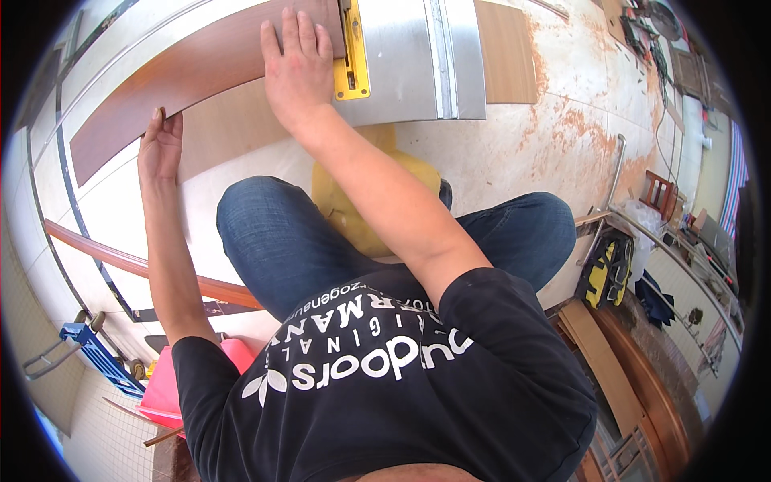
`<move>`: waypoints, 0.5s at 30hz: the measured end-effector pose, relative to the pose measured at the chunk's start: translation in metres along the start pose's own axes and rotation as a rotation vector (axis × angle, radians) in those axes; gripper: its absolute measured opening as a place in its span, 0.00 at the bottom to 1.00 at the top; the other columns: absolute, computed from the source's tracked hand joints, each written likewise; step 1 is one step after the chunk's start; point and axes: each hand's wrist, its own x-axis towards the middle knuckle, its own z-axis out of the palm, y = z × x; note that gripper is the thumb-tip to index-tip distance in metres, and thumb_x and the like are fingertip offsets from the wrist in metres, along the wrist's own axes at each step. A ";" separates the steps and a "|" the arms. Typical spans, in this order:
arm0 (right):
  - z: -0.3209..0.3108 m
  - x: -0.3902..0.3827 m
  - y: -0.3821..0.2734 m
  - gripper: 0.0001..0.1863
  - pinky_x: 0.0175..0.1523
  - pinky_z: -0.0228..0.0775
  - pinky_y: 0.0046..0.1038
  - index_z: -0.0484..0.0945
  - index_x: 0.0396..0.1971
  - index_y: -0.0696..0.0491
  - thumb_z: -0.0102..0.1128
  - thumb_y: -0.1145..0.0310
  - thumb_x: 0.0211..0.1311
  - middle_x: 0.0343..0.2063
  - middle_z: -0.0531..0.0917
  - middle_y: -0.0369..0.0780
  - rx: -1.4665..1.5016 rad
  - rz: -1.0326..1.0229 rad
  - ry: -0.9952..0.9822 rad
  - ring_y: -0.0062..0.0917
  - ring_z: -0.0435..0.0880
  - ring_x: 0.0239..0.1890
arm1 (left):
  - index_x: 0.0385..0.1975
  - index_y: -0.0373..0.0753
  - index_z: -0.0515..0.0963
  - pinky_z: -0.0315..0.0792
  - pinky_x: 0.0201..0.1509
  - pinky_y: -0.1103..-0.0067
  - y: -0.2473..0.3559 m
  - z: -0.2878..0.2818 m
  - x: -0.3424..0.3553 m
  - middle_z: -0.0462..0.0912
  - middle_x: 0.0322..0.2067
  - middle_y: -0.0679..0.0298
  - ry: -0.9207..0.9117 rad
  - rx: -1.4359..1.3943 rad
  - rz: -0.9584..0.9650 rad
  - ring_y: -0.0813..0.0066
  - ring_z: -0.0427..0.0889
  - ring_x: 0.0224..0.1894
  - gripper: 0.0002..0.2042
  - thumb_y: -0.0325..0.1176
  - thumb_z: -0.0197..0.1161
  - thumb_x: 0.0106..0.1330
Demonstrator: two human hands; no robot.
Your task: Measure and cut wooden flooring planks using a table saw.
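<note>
A long reddish-brown wooden board (177, 76) lies across the upper left, its right end beside the yellow insert plate (352, 84) of a table saw. The saw has a grey metal top (397, 64) with a groove running through it. My left hand (163, 149) pinches the board's near edge toward its left end, thumb on top and fingers curled below. Fingers stretched out, my right hand (299, 72) lies flat on the board's right part, just left of the insert plate. Whether a blade is turning in the slot, I cannot tell.
Lighter boards (229, 128) (506, 56) show beneath the board and right of the saw. Reddish sawdust (578, 124) covers floor tiles. A yellow seat (341, 197) is between my legs. At left are a curved wooden rail (120, 253), blue trolley (100, 357) and pink container (161, 390).
</note>
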 end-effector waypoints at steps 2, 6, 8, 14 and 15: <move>0.000 -0.002 -0.002 0.25 0.75 0.44 0.44 0.71 0.63 0.53 0.47 0.66 0.66 0.67 0.67 0.50 -0.001 -0.009 0.000 0.43 0.60 0.71 | 0.48 0.35 0.75 0.73 0.68 0.67 0.000 -0.003 -0.003 0.82 0.44 0.60 0.010 0.001 0.006 0.68 0.80 0.53 0.08 0.24 0.57 0.72; 0.001 -0.003 -0.003 0.25 0.74 0.48 0.45 0.73 0.62 0.52 0.50 0.69 0.64 0.66 0.69 0.50 0.047 0.015 0.038 0.42 0.62 0.70 | 0.49 0.36 0.74 0.73 0.67 0.67 0.001 -0.003 -0.006 0.82 0.43 0.60 -0.010 0.013 0.007 0.68 0.80 0.52 0.08 0.24 0.56 0.72; 0.001 -0.003 -0.003 0.24 0.74 0.47 0.45 0.72 0.62 0.53 0.48 0.68 0.65 0.66 0.68 0.50 0.044 0.009 0.026 0.43 0.62 0.70 | 0.49 0.36 0.74 0.73 0.67 0.67 0.000 -0.002 -0.008 0.82 0.43 0.60 -0.008 0.013 0.009 0.68 0.81 0.52 0.08 0.24 0.56 0.72; 0.001 -0.004 -0.002 0.25 0.75 0.45 0.45 0.71 0.62 0.54 0.46 0.66 0.66 0.67 0.67 0.50 0.051 0.012 0.014 0.43 0.60 0.71 | 0.50 0.36 0.74 0.75 0.66 0.67 0.002 -0.001 -0.006 0.82 0.44 0.59 -0.030 0.014 0.004 0.67 0.82 0.52 0.09 0.24 0.55 0.73; 0.002 -0.004 -0.001 0.25 0.75 0.44 0.45 0.70 0.63 0.54 0.46 0.66 0.66 0.67 0.67 0.50 0.036 0.009 0.008 0.43 0.59 0.71 | 0.50 0.36 0.74 0.75 0.66 0.67 0.002 -0.001 -0.005 0.82 0.44 0.59 -0.035 0.017 0.003 0.67 0.82 0.52 0.09 0.24 0.55 0.73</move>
